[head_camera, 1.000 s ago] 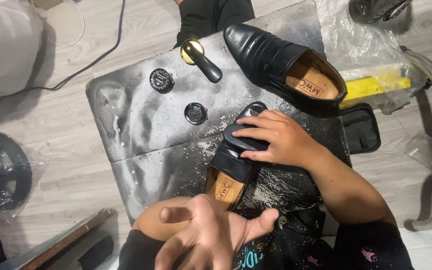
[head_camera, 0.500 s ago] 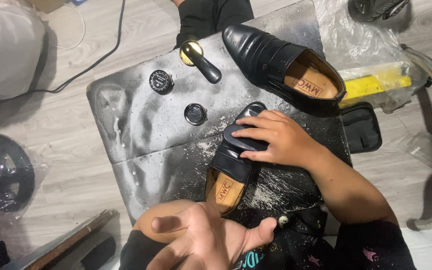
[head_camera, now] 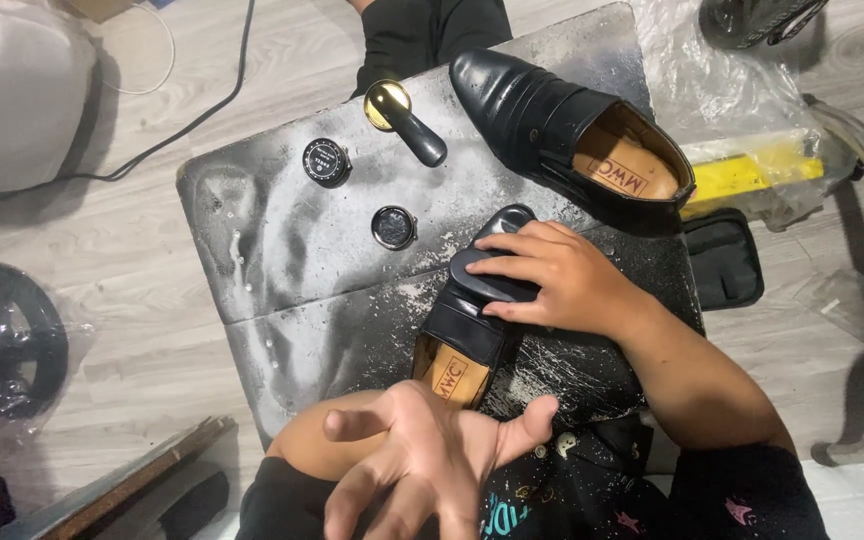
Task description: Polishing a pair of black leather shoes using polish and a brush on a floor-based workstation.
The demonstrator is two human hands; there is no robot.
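Grey and smeared with black polish, the work board (head_camera: pixel 282 260) carries everything in hand. Near its far right corner lies a black slip-on shoe (head_camera: pixel 562 125) on its sole, tan insole showing, toe towards the far edge. A second black shoe (head_camera: pixel 477 310) sits close to the near edge, toe pointing away. The right hand (head_camera: pixel 562 280) presses down over its vamp, fingers curled around the leather in a firm grasp. Just off the near edge the left hand (head_camera: pixel 432 465) is raised with fingers spread and loose, holding nothing. A black brush with a brass cap (head_camera: pixel 407 120) lies by the far edge. Two round black polish tins (head_camera: pixel 327 162) sit mid-board, well apart.
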